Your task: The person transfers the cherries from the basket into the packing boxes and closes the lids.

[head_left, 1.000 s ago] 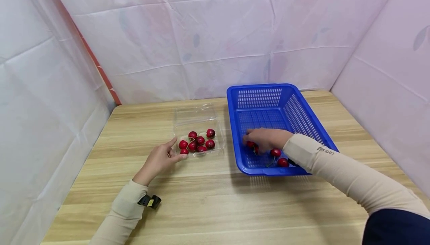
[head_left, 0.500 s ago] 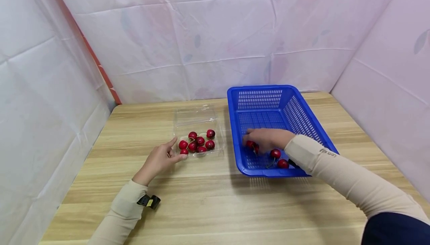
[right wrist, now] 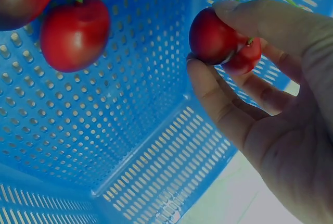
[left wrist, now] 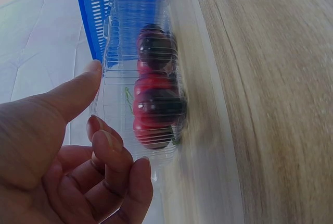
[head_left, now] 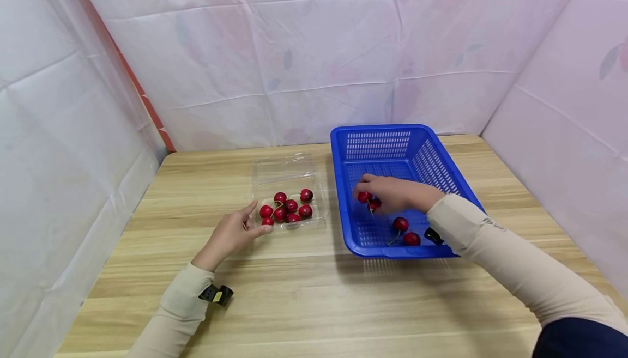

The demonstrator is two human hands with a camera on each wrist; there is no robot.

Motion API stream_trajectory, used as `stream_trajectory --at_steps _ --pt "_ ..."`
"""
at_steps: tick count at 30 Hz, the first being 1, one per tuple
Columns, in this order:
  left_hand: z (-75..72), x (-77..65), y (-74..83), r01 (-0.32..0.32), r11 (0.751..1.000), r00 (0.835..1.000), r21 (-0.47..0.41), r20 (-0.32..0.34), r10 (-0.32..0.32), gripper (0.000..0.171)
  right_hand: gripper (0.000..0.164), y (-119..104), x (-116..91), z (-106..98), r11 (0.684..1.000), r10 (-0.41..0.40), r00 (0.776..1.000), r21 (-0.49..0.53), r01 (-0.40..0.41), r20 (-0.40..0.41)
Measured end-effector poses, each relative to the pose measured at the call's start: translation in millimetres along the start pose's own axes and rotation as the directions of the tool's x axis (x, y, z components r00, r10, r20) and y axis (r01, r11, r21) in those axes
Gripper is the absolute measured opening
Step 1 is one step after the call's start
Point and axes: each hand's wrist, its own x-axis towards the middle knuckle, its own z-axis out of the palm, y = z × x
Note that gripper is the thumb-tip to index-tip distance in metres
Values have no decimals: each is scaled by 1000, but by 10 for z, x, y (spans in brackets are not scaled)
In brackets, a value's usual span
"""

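Right grip (head_left: 394, 192) clamped on a cherry (right wrist: 212, 37); left grip (head_left: 229, 238) spread at the clear box (head_left: 284, 168). We judge the fruit light, slick, bruisable — pinch gently mid-body.

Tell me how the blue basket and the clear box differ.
The blue basket is solidly coloured, while the clear box is see-through. The blue basket is larger and deeper; the clear box is smaller and shallower. The blue basket has slotted walls and shows no lid, whereas the clear box has an open lid. Both stand on the table with cherries inside.
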Motion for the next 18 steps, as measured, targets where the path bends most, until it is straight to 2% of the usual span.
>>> stream_trajectory --at_steps 7,11,18 --pt "0 -15 -12 5 1000 1000 2 2 -5 84 50 -19 -48 -151 999 -7 995 42 11 -96" --pt "4 -22 -3 -3 1000 1000 6 -5 3 82 50 -41 -46 -266 997 -26 985 63 37 -171" --pt "9 -8 5 -4 1000 1000 9 -8 4 82 50 -91 -46 -398 995 -42 965 72 62 -258"
